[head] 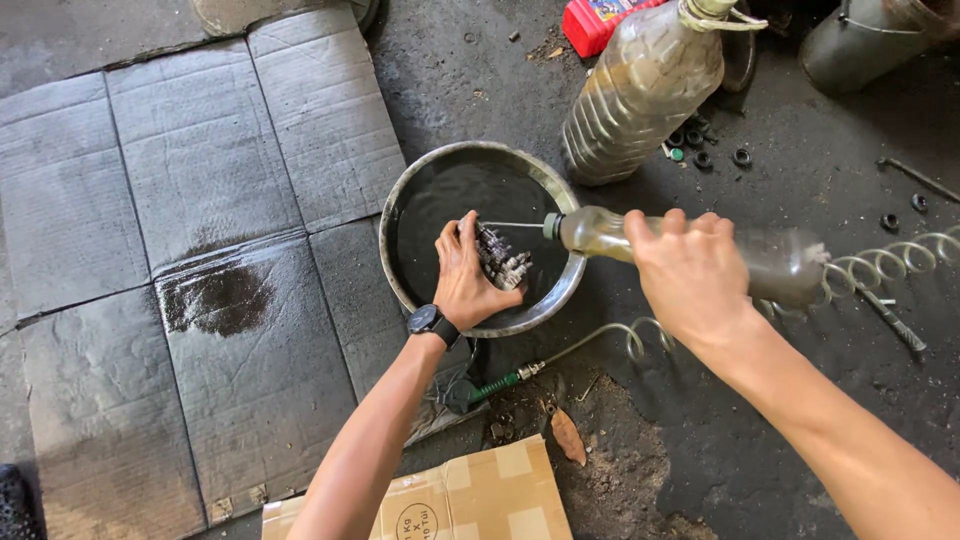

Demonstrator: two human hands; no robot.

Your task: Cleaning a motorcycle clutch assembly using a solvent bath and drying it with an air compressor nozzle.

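Observation:
My left hand (463, 275) holds a small toothed metal part (502, 260) over a round metal basin (560, 290) on the floor. A black watch sits on that wrist. My right hand (690, 270) grips a clear plastic bottle (600, 232) of yellowish liquid, tipped sideways. A thin stream runs from its green cap onto the metal part. The basin's inside is dark and wet.
Flattened grey cardboard (200, 180) with a wet stain covers the floor at left. A large plastic bottle (640, 90) of brownish liquid stands behind the basin beside a red container (590, 20). A coiled air hose (880, 265) with a green nozzle, small nuts and a cardboard box (480, 500) lie around.

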